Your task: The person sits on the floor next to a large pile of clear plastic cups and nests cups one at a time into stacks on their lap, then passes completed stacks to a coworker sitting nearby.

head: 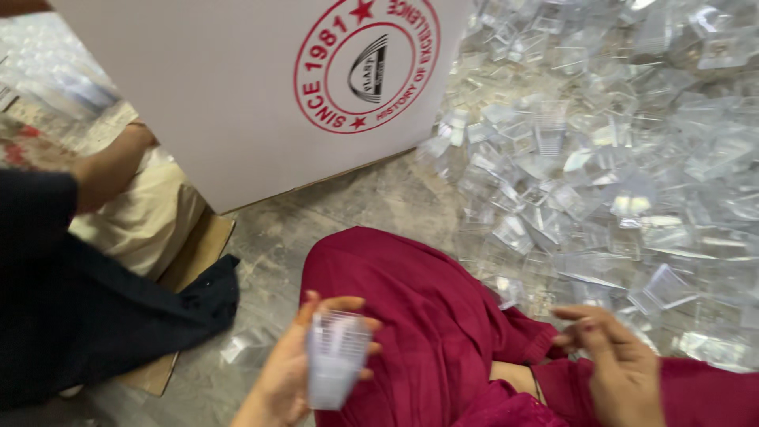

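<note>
A short stack of clear plastic cups (pixel 336 360) sits upright in the left hand (pixel 288 372), fingers wrapped loosely around it; it could slip onto the floor (pixel 316 213). The right hand (pixel 621 364) hovers empty, fingers apart, beside the cup pile (pixel 617 150).

The left hand (pixel 288 372) rose from the bottom edge of the view, palm turned toward the right, its fingers and thumb curled in a closed grip around what it held. The right hand (pixel 621 364) lay lower right, back upward, fingers loosely bent and pointing left, holding nothing that could be seen. The two hands were well apart, both blurred.
</note>
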